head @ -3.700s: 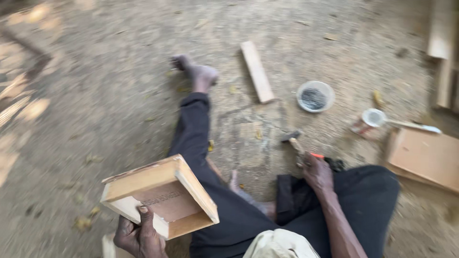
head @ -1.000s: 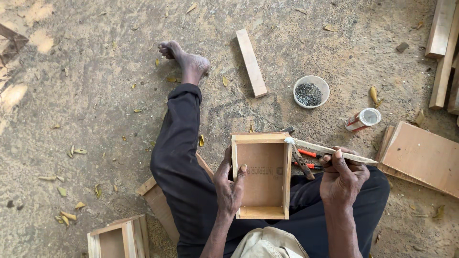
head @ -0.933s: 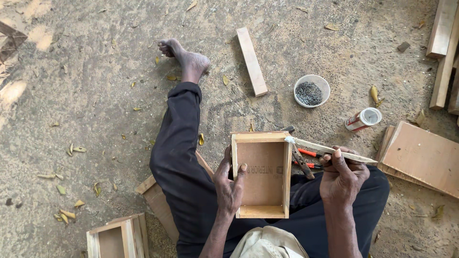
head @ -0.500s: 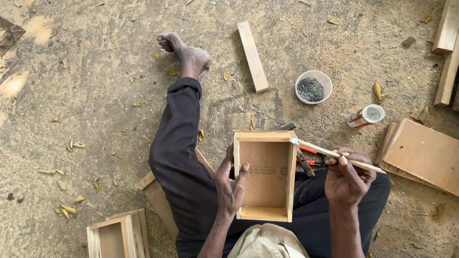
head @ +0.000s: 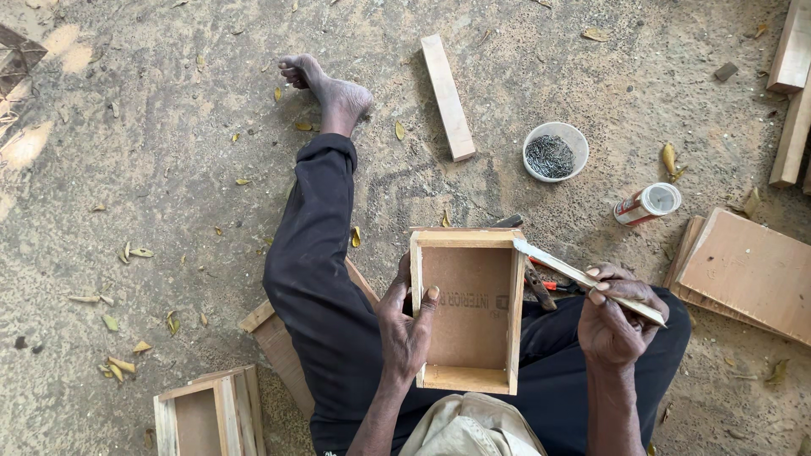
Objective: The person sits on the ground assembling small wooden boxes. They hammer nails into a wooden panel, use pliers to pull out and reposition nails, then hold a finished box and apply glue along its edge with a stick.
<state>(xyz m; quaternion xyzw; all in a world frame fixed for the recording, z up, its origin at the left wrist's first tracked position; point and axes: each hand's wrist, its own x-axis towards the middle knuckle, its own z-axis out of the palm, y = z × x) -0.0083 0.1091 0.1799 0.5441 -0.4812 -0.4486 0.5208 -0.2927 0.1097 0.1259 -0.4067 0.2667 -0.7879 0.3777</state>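
Note:
I sit on the ground with an open wooden box [head: 469, 308] resting on my lap, its hollow side up. My left hand [head: 406, 329] grips the box's left wall, thumb inside. My right hand [head: 615, 325] holds a thin wooden strip [head: 583, 277], slanted, with its far tip touching the box's upper right corner. A hammer [head: 534, 279] with a red handle lies between the box and my right hand, partly hidden.
A white bowl of nails [head: 554, 153] and a small glue can [head: 645, 203] sit ahead on the right. Plywood boards [head: 743, 272] lie at right, a wood block [head: 447, 84] ahead, another box [head: 207, 412] at lower left. My bare foot [head: 329, 89] stretches forward.
The box came from my left side onto my lap. My right hand picked up the thin strip and raised its tip to the box's upper right corner.

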